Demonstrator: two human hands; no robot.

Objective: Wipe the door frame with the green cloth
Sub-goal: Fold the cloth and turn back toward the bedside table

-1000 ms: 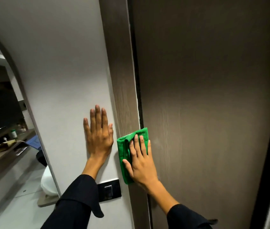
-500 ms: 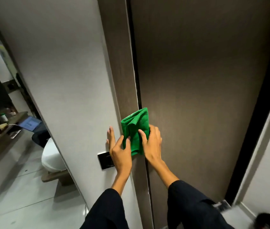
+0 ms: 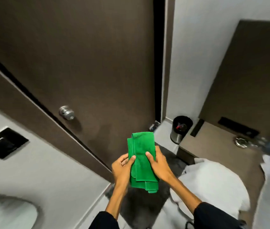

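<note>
The folded green cloth [image 3: 141, 160] hangs in the air in front of the dark brown door [image 3: 81, 55], clear of it. My left hand [image 3: 122, 169] pinches its left edge and my right hand [image 3: 160, 164] grips its right side, thumbs on the front. The brown door frame [image 3: 20, 103] runs as a slanted strip from upper left down to the floor, left of my hands and apart from the cloth. A second frame strip [image 3: 168, 55] stands to the right of the door.
A silver door knob [image 3: 66, 112] sticks out of the door. A black switch plate [image 3: 3, 142] sits on the grey wall at left. A small bin [image 3: 180, 129] stands on the floor by a low brown shelf [image 3: 213, 146]. A white cushion [image 3: 213, 184] lies at lower right.
The cloth has come off the door frame and both hands now hold it in the air. My view has swung down and to the right, showing the knob, bin and floor.
</note>
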